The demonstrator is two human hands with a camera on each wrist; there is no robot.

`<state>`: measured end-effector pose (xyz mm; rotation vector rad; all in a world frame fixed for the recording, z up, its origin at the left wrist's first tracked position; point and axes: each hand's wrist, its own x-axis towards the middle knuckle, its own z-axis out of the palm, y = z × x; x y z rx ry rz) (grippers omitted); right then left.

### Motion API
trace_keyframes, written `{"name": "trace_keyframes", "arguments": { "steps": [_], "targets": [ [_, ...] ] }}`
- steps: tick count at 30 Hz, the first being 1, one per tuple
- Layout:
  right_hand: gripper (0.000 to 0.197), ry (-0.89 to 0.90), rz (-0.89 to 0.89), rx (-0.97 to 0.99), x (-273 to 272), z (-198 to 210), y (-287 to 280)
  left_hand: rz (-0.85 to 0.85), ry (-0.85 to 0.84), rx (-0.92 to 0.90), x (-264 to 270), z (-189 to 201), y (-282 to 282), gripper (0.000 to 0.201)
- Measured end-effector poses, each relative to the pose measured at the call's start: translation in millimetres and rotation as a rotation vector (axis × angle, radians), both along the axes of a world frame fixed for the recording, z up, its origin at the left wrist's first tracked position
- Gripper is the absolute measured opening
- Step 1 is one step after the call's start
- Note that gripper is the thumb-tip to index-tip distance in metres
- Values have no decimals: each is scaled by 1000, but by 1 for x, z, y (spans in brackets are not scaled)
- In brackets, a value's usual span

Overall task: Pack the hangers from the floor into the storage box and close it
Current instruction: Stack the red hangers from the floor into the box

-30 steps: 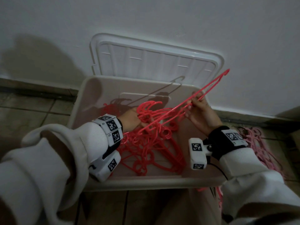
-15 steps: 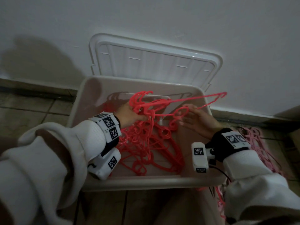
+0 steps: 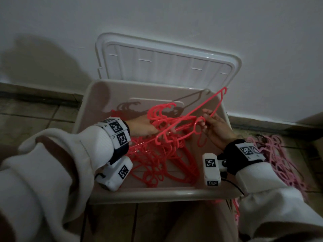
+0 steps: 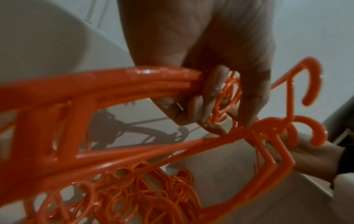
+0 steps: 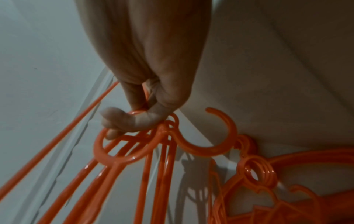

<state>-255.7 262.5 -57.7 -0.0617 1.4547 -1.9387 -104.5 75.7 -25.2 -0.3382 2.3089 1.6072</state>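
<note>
We see both hands working over the open storage box [image 3: 139, 193], which sits on the tiled floor [image 3: 43, 119] against the white wall [image 3: 157, 18]. Its lid [image 3: 167, 62] stands upright behind it, leaning on the wall. Our left hand [image 3: 142, 127] reaches in from the left and grips a bunch of red hangers [image 3: 167, 124]; in the left wrist view the fingers [image 4: 214, 97] curl round several stacked hanger bars, with a few hooks poking out past the knuckles. Our right hand [image 3: 215, 128] holds the other side of the same bunch: in the right wrist view the thumb and forefinger pinch at the ring and hook ends of the hangers, and the long thin bars fan away from that pinch. One hanger arm rises out of the bunch and slants up toward the far right corner of the box, its tip over the rim. Below the held bunch, a tangled heap of red hangers [image 3: 162, 165] lies on the bottom of the box, filling most of the middle. Outside the box, on the floor to the right, a pile of pale pink hangers [image 3: 283, 163] lies beside our right sleeve [image 3: 272, 203], and a few red pieces show by the box's near right corner.
</note>
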Motion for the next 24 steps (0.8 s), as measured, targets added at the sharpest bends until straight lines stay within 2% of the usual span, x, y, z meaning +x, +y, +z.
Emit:
{"name": "trace_keyframes", "arguments": {
  "steps": [6,9,13,16,19,21,24],
  "targets": [
    [23,29,-37,-31,-1,3,-7,-62,18,-11,-2,3,2,28],
    [23,37,-51,-20,0,5,-8,24,24,-64,-3,0,1,24],
    [23,69,-61,-64,1,8,-12,24,132,-31,-3,2,6,16],
    [20,90,-36,-161,3,13,-12,84,106,-33,-2,2,5,20],
    [24,83,13,-215,5,15,-8,137,100,20,-1,2,5,8],
    [11,53,12,-214,2,14,-2,170,96,29,-2,8,8,12],
    [22,-7,7,-163,-6,7,7,219,109,-5,-4,14,13,13]
  ]
}}
